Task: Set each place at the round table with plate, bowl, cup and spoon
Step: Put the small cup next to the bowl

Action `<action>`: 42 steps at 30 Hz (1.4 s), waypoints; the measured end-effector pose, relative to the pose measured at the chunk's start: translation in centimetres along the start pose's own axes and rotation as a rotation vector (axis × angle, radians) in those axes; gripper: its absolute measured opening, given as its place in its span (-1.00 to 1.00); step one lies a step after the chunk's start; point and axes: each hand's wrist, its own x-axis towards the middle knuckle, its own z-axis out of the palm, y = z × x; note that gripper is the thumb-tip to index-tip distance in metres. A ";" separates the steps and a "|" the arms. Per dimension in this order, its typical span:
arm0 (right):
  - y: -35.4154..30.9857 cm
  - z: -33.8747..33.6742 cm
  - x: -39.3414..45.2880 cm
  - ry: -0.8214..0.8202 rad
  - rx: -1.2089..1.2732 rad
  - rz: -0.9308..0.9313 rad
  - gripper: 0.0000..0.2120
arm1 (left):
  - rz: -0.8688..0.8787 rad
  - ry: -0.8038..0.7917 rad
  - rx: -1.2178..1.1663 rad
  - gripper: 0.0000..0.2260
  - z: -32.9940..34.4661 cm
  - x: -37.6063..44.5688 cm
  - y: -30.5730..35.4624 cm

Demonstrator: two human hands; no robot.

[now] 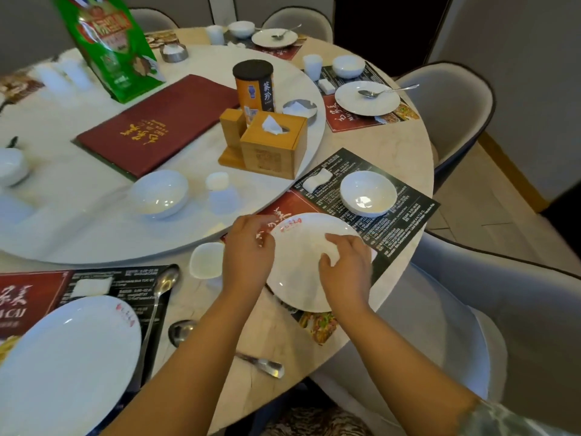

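Observation:
A white plate [298, 272] lies on the dark placemat [405, 212] at the place in front of me. My left hand [248, 250] grips its left rim. My right hand [345, 265] lies over its right side, fingers bent on it. Beyond the plate stands a white bowl [367, 193]. A small white cup [207, 259] sits just left of my left hand. A metal spoon [264, 366] lies on the bare table near the front edge, partly hidden under my left forearm.
At the near left place lie a plate [63, 357] and a spoon [160, 287]. The turntable [94, 234] carries a bowl [160, 193], a cup [221, 191], a red menu [157, 124], a tissue box [270, 146] and a green bag [110, 45]. Two far places show plate, bowl, cup, spoon. Grey chairs [452, 105] ring the table.

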 end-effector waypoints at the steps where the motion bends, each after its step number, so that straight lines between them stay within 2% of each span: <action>1: -0.7 0.6 -0.8 -0.051 0.048 -0.021 -0.65 | -0.012 0.037 -0.035 -0.76 -1.1 -0.6 -0.4; 6: -4.5 3.8 -3.7 -0.326 0.196 -0.160 -0.64 | -0.135 0.188 -0.064 -0.75 -5.3 -3.2 -3.9; 10: -7.8 5.7 -4.3 -0.514 0.242 -0.269 -0.52 | -0.263 0.234 -0.113 -0.62 -6.7 -4.2 -6.6; 12: -9.1 6.3 -4.1 -0.561 0.246 -0.293 -0.52 | -0.328 0.213 -0.167 -0.63 -7.1 -4.5 -7.2; 15: -9.6 7.5 -3.8 -0.549 0.231 -0.300 -0.45 | -0.426 0.157 -0.271 -0.70 -7.3 -4.8 -7.3; 18: -9.0 8.7 -3.6 -0.535 0.243 -0.240 -0.39 | -0.435 0.117 -0.257 -0.73 -7.3 -4.8 -7.5; 23: -8.1 8.3 -2.7 -0.480 0.322 -0.200 -0.41 | -0.451 0.117 -0.346 -0.71 -6.9 -3.7 -7.3; 27: -7.3 6.2 -0.6 -0.362 0.415 -0.189 -0.45 | -0.427 0.069 -0.451 -0.69 -5.5 -1.5 -5.5; 36: -3.9 0.4 9.9 -0.093 0.418 -0.123 -0.44 | -0.323 -0.111 -0.445 -0.76 3.3 6.4 2.3; 39: -3.1 -0.8 14.2 -0.029 0.371 -0.087 -0.39 | -0.330 -0.180 -0.522 -0.71 6.1 9.4 4.6; 42: -2.5 -1.6 18.3 -0.005 0.351 -0.077 -0.44 | -0.335 -0.248 -0.648 -0.68 8.7 12.5 7.0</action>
